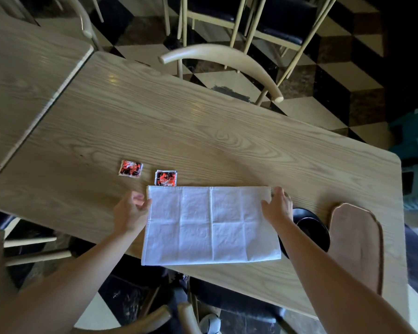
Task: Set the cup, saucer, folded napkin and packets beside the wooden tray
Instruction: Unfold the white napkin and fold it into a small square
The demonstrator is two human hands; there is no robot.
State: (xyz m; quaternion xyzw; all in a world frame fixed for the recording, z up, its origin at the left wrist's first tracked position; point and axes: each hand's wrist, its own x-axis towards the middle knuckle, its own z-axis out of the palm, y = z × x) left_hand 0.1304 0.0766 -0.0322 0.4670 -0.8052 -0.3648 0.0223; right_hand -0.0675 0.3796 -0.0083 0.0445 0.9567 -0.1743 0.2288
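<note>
A white napkin (211, 225) lies spread flat on the table, creased, its near edge over the table's front edge. My left hand (130, 212) touches its far left corner with fingers apart. My right hand (276, 207) rests at its far right corner, fingers bent on the cloth edge. Two red-and-black packets (130, 168) (166, 178) lie just beyond the napkin's left end. A black saucer with a black cup (308, 227) sits right of the napkin, partly hidden by my right forearm. The wooden tray (356, 244) lies at the far right.
The light wooden table (203, 131) has a second table (22, 68) butted against its left end. Pale wooden chairs (227, 59) stand across the table, over a checkered floor. Another chair back (159, 319) is below me.
</note>
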